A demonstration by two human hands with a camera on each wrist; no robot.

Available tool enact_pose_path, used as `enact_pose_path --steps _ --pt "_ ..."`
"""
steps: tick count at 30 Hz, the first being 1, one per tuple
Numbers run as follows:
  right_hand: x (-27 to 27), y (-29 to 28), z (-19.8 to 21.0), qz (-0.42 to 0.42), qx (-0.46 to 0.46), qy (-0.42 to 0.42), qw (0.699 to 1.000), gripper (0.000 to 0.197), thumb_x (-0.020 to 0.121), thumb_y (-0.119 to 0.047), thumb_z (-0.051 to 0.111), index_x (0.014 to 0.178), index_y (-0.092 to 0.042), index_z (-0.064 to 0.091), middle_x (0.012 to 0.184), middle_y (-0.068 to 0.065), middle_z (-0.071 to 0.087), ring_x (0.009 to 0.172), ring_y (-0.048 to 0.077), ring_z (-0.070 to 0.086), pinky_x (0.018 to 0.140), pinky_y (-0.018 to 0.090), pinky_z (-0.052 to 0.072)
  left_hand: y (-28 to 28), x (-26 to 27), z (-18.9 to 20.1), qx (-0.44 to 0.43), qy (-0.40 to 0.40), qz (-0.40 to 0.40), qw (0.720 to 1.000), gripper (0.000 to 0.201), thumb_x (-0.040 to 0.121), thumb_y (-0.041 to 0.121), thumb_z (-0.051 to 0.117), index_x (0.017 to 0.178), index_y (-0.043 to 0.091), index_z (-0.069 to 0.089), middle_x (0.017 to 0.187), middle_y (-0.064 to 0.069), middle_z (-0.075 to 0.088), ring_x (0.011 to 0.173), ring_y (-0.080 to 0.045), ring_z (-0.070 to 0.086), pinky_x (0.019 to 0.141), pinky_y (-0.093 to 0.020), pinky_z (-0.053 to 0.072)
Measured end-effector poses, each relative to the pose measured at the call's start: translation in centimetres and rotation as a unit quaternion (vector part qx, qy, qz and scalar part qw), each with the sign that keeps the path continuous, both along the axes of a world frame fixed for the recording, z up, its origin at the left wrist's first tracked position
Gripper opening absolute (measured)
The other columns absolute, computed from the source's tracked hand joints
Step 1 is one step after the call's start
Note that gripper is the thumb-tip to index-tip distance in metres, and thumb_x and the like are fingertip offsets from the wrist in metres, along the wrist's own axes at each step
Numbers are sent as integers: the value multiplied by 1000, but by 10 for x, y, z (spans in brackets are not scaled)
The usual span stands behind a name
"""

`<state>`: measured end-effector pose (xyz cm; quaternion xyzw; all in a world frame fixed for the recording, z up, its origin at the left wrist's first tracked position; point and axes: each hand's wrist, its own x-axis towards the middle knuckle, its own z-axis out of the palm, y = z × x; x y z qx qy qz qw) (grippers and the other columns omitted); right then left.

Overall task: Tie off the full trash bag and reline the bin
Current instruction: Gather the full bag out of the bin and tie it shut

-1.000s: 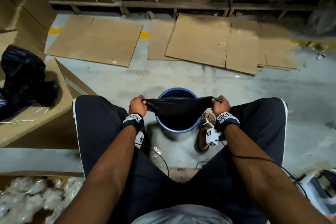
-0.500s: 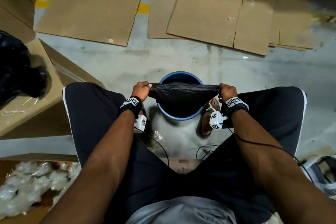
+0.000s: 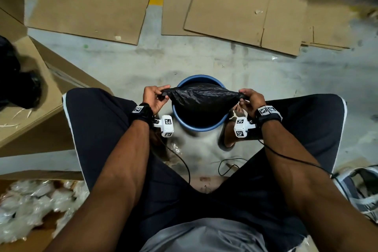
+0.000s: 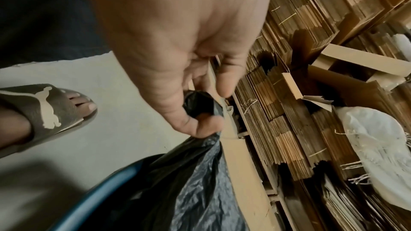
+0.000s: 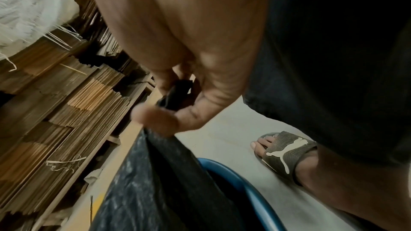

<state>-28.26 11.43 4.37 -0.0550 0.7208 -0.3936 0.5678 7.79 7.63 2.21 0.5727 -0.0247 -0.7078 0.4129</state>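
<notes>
1. Concrete floor (image 3: 122, 63) spreads under me, with flattened cardboard sheets (image 3: 235, 6) lying at twelve o'clock and yellow paint marks between them.
2. At nine o'clock a cardboard box (image 3: 30, 108) carries a bulging black filled bag (image 3: 12, 80) on its top face, cut off by the frame edge.
3. At seven o'clock, crumpled clear plastic (image 3: 30, 206) fills another carton.
4. I sit with my knees spread, and the blue bin (image 3: 196, 127) stands on the floor between them, straight ahead at twelve o'clock from my lap.
5. My right foot in a grey slide sandal (image 3: 235, 115) rests just beside the bin, at its three o'clock.
6. My left hand (image 3: 154, 98) pinches one gathered corner of the black liner bag (image 3: 201, 98) between thumb and curled fingers; the left wrist view shows the plastic bunched tight under my thumb.
7. My right hand (image 3: 248, 99) pinches the opposite corner the same way, thumb pressed over the twisted plastic.
8. Between the two pinches the liner's top edge runs taut across the bin's mouth, from nine o'clock to three o'clock, and the rest of the bag hangs down inside the bin.
9. Whether the bag's bottom touches the bin floor I cannot tell.
10. Stacked flat cardboard (image 4: 300, 111) shows in the wrist views.
</notes>
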Motion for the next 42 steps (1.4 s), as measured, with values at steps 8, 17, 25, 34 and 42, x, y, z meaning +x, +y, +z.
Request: enact_pose_path --steps 8,17,25,34,42 --pt "2 5 3 166 -81 144 972 37 77 14 55 94 -8 79 89 15 74 79 25 69 75 28 63 3 -2 -13 -115 -327 -178 921 46 71 -17 55 103 5 78 95 -19 76 77 -23 68 72 -31 62" --pt "0 13 -6 316 -125 400 851 14 82 -9 74 94 -7 80 92 13 77 93 22 69 86 20 52 13 3 1 -230 -601 -377 666 40 85 0 60 110 28 77 107 -1 63 105 -27 63 90 -37 54" --pt "-1 2 -15 203 -14 289 936 10 71 -14 64 70 -7 71 75 14 71 78 36 69 72 42 60 7 -2 -8 -203 -564 -387 701 19 88 13 56 93 9 74 99 -16 62 98 -37 59 85 -31 44" --pt "19 -7 -23 -50 57 26 997 10 75 1 48 67 -4 45 58 10 43 42 17 37 47 23 30 5 -18 -22 90 -280 -61 954 13 75 15 61 76 7 71 64 -3 63 59 -18 55 55 -23 47" --pt "14 -8 -16 -71 -27 -116 990 22 83 -13 56 103 -11 64 102 1 77 90 17 68 64 27 58 12 -21 -4 12 -29 54 998 12 83 9 50 75 10 58 92 -9 74 65 -18 63 49 -23 40"
